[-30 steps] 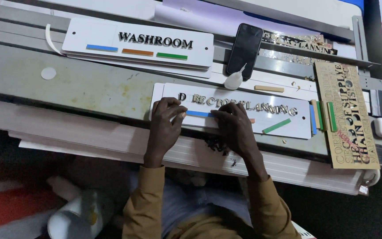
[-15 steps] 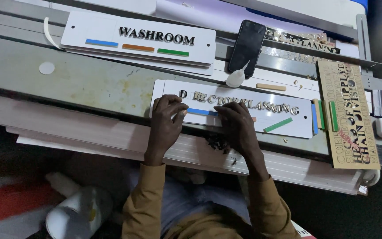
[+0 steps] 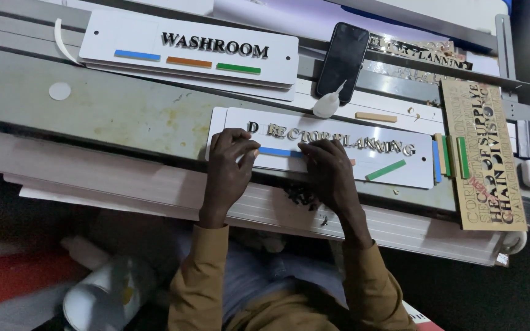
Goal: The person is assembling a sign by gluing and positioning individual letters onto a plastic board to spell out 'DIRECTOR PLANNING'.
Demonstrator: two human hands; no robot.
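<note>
1. Left hand (image 3: 228,165): palm down, fingers curled, tips pressed on the near white sign plate (image 3: 345,160) at its left end, just at 6 o'clock of the first raised letter; nothing is clasped in it.
2. Right hand (image 3: 329,171): flat on the same plate, fingers loosely spread over the middle letters, touching the blue strip (image 3: 274,151) that lies between the two hands; whether a letter is pinched beneath cannot be told.
3. Near white sign plate: lies lengthwise on the workbench (image 3: 111,110), centre of view; bears a row of dark raised letters and a green strip (image 3: 386,170) at 3 o'clock of the right hand.
4. Second sign plate (image 3: 191,46): at 11 o'clock, with blue, orange and green strips.
5. Black phone (image 3: 342,60): at 12 o'clock, face up.
6. Wooden letter stencil sheet (image 3: 483,159): at 3 o'clock.
</note>
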